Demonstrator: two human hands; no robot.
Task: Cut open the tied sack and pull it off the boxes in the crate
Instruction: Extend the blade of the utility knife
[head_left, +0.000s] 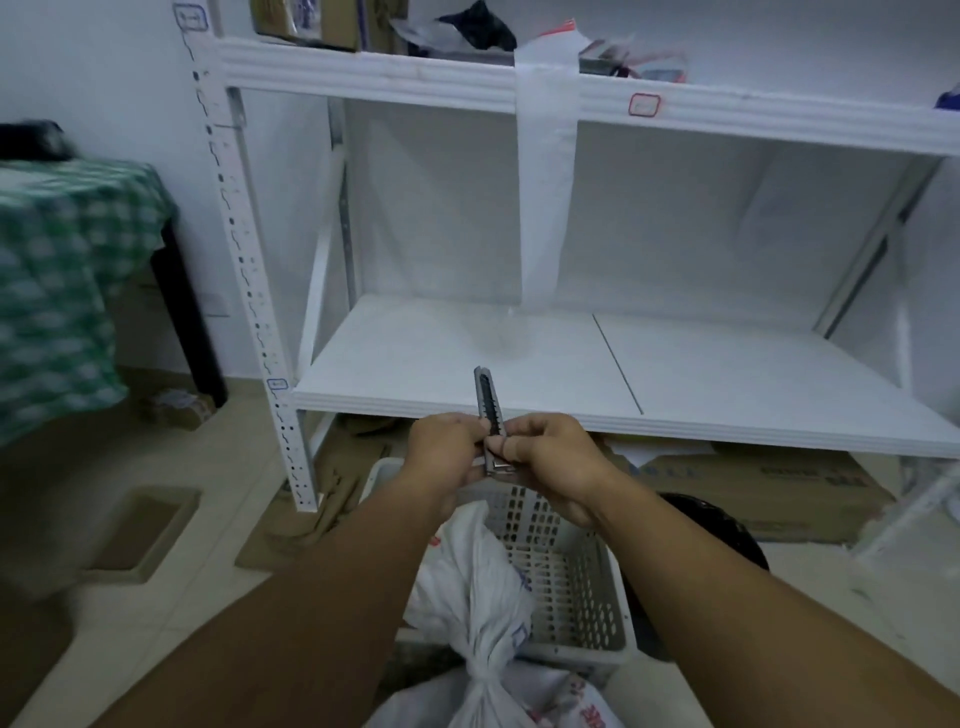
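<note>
Tied white sack (488, 623) lying in grey perforated crate (571, 571), knotted neck at crate's near end, knot intact. Above crate's far rim: left hand (441, 452) and right hand (550, 457), both curled round a grey utility knife (488, 410), pinching its lower body, tip pointing up and away. Blade out or in: cannot tell. Black bag-like thing (727, 525) just right of crate, partly hidden by right forearm. Flat cardboard (779, 483) on floor beyond crate. White shelf unit (571, 374) behind crate, lower board over the cardboard. Green checked cloth (62, 270) far left of crate.
</note>
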